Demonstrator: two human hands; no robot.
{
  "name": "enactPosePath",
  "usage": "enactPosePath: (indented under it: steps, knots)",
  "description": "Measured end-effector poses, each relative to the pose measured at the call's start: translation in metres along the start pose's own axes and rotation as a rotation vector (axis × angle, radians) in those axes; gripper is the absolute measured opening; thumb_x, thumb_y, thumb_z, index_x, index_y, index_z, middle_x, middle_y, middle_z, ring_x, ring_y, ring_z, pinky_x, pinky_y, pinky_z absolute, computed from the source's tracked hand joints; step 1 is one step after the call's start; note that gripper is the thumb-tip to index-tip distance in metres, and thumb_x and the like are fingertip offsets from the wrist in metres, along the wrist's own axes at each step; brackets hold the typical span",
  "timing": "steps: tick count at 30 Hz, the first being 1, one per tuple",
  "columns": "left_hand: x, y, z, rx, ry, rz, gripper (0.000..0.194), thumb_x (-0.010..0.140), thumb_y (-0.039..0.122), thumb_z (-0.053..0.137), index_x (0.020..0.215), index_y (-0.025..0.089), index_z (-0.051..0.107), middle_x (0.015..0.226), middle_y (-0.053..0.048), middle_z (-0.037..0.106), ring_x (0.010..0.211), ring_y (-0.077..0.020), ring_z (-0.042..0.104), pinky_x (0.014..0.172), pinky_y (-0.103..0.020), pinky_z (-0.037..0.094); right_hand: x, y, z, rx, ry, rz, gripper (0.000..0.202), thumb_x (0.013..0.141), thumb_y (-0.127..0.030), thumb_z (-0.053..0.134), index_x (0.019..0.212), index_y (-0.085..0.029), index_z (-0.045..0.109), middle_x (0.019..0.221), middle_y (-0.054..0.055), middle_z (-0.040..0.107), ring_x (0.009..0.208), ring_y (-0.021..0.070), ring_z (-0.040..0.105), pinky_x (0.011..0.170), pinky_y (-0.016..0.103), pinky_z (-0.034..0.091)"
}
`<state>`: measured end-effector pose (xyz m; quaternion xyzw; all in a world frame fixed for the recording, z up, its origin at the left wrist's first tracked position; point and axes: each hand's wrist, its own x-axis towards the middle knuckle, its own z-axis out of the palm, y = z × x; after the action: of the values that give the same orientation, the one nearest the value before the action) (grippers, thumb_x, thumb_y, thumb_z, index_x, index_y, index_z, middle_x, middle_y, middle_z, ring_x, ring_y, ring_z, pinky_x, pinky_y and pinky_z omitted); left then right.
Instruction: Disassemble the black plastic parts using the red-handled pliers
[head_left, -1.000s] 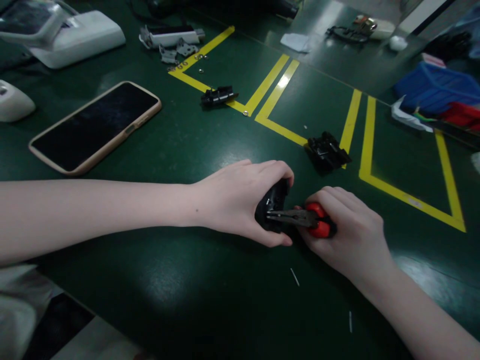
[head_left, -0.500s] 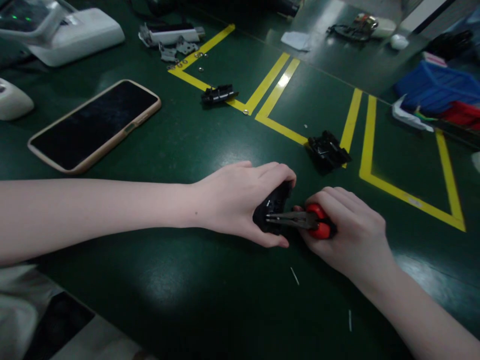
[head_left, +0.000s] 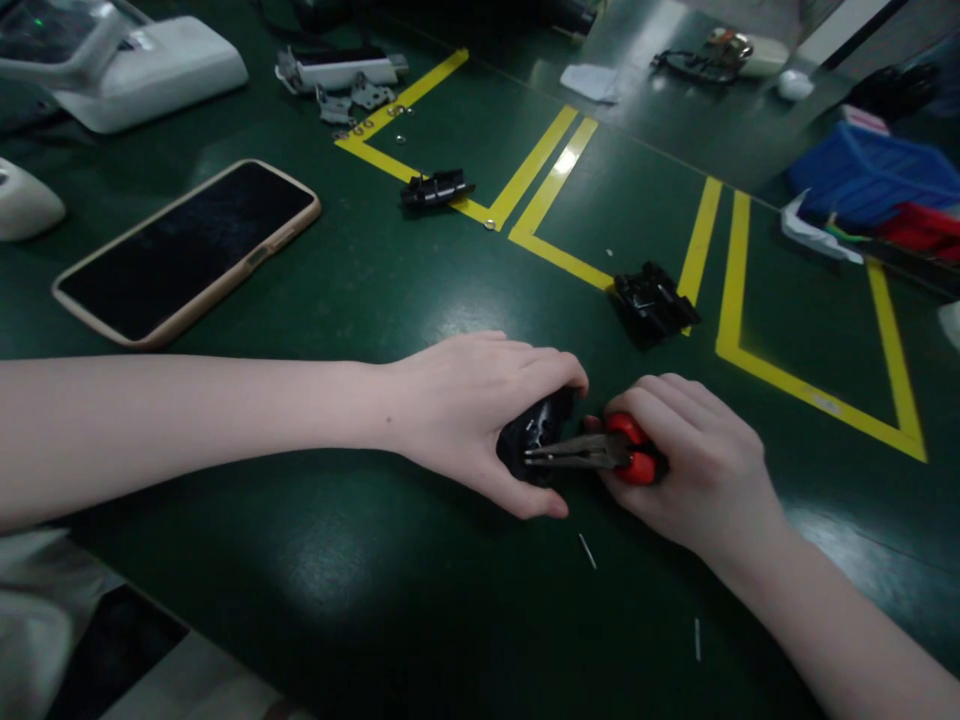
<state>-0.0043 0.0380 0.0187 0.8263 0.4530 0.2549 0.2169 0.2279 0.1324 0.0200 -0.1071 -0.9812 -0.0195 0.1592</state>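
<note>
My left hand [head_left: 495,415] is wrapped round a black plastic part [head_left: 544,420], thumb on the near side and fingers on the far side. My right hand [head_left: 690,460] grips needle-nose pliers [head_left: 585,452] by their red handles. The narrow jaws point left, and their tips are at the near left area of the black part; whether they pinch anything is too small to tell. Two thin metal pins, one a pin [head_left: 587,551] below the pliers and the other a pin [head_left: 697,640] nearer me, lie on the green table [head_left: 360,600].
Beyond my hands lie a black moulded piece [head_left: 654,302] and a smaller black piece [head_left: 437,190], near yellow tape lines [head_left: 562,262]. A phone [head_left: 187,250] lies at left. Metal brackets [head_left: 352,98] and small rings sit farther back. A blue bin [head_left: 877,175] stands at right.
The black part has tilted slightly in my left hand and shifted a little toward me. The pliers have moved slightly left and toward me, their tips staying at the part.
</note>
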Motion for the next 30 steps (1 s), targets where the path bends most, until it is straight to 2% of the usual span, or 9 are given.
enactPosePath:
  steps: [4, 6, 9, 12, 14, 17, 20, 24, 30]
  knots:
    - [-0.003, 0.001, 0.001, -0.048, 0.048, -0.017, 0.084, 0.085, 0.051, 0.077, 0.148, 0.011, 0.037, 0.13, -0.014, 0.063, 0.106, -0.0243, 0.067, 0.086, -0.034, 0.052, 0.0, 0.001, 0.0, 0.026, -0.005, 0.025, 0.015, 0.086, -0.02, 0.061, 0.082, -0.022, 0.046, 0.075, 0.002, 0.056, 0.066, 0.0173, 0.051, 0.056, 0.03, 0.041]
    - [-0.005, 0.0, 0.002, -0.088, 0.075, -0.013, 0.09, 0.084, 0.05, 0.079, 0.152, 0.012, 0.033, 0.135, -0.016, 0.058, 0.112, -0.026, 0.065, 0.087, -0.035, 0.054, -0.002, 0.001, 0.001, 0.021, -0.005, 0.034, 0.016, 0.086, -0.022, 0.062, 0.082, -0.022, 0.046, 0.074, 0.002, 0.056, 0.065, 0.0172, 0.051, 0.056, 0.031, 0.041]
    - [-0.006, -0.002, 0.003, -0.144, 0.111, -0.011, 0.091, 0.08, 0.049, 0.083, 0.149, 0.012, 0.036, 0.138, -0.018, 0.054, 0.112, -0.026, 0.064, 0.084, -0.035, 0.056, -0.005, 0.003, 0.0, -0.021, 0.001, 0.049, 0.017, 0.087, -0.024, 0.063, 0.082, -0.022, 0.047, 0.075, 0.003, 0.056, 0.065, 0.0175, 0.051, 0.056, 0.031, 0.04]
    - [-0.005, -0.003, 0.001, -0.164, 0.129, -0.034, 0.084, 0.079, 0.044, 0.085, 0.145, 0.013, 0.043, 0.135, -0.016, 0.057, 0.112, -0.0254, 0.064, 0.083, -0.033, 0.056, -0.008, 0.007, -0.003, -0.083, 0.01, 0.05, 0.017, 0.086, -0.025, 0.065, 0.084, -0.023, 0.048, 0.075, 0.004, 0.057, 0.066, 0.0193, 0.053, 0.056, 0.033, 0.04]
    - [-0.005, -0.003, -0.001, -0.178, 0.105, -0.038, 0.07, 0.082, 0.037, 0.083, 0.139, 0.013, 0.05, 0.129, -0.013, 0.062, 0.109, -0.0237, 0.064, 0.082, -0.031, 0.055, -0.009, 0.009, -0.005, -0.123, 0.013, 0.051, 0.017, 0.086, -0.025, 0.063, 0.085, -0.023, 0.047, 0.075, 0.004, 0.057, 0.067, 0.0204, 0.053, 0.056, 0.034, 0.042]
    - [-0.004, -0.002, -0.004, -0.208, 0.008, -0.006, 0.049, 0.089, 0.027, 0.073, 0.133, 0.011, 0.057, 0.121, -0.011, 0.066, 0.099, -0.0196, 0.065, 0.077, -0.028, 0.052, -0.009, 0.011, -0.006, -0.156, 0.013, 0.043, 0.015, 0.087, -0.024, 0.059, 0.085, -0.024, 0.044, 0.075, 0.004, 0.055, 0.065, 0.02, 0.051, 0.055, 0.033, 0.042]
    - [-0.002, -0.002, -0.006, -0.177, -0.086, 0.039, 0.043, 0.092, 0.023, 0.068, 0.132, 0.012, 0.059, 0.117, -0.009, 0.069, 0.094, -0.0186, 0.065, 0.08, -0.03, 0.05, -0.009, 0.009, -0.005, -0.14, 0.02, 0.039, 0.015, 0.087, -0.025, 0.059, 0.084, -0.024, 0.045, 0.075, 0.003, 0.056, 0.066, 0.0201, 0.053, 0.054, 0.033, 0.041]
    - [0.0, -0.003, -0.007, -0.168, -0.151, 0.045, 0.036, 0.097, 0.031, 0.07, 0.128, 0.014, 0.062, 0.114, -0.005, 0.071, 0.094, -0.0171, 0.066, 0.084, -0.03, 0.046, -0.007, 0.005, -0.005, -0.099, 0.0, 0.061, 0.017, 0.085, -0.022, 0.061, 0.086, -0.025, 0.044, 0.076, 0.005, 0.058, 0.068, 0.0226, 0.056, 0.054, 0.035, 0.041]
    - [0.003, -0.005, -0.006, -0.117, -0.201, 0.06, 0.038, 0.097, 0.042, 0.071, 0.125, 0.017, 0.063, 0.114, -0.004, 0.074, 0.101, -0.0198, 0.066, 0.087, -0.031, 0.042, -0.006, 0.005, -0.006, -0.074, -0.018, 0.063, 0.017, 0.086, -0.021, 0.06, 0.088, -0.024, 0.043, 0.076, 0.005, 0.058, 0.066, 0.0222, 0.055, 0.053, 0.035, 0.042]
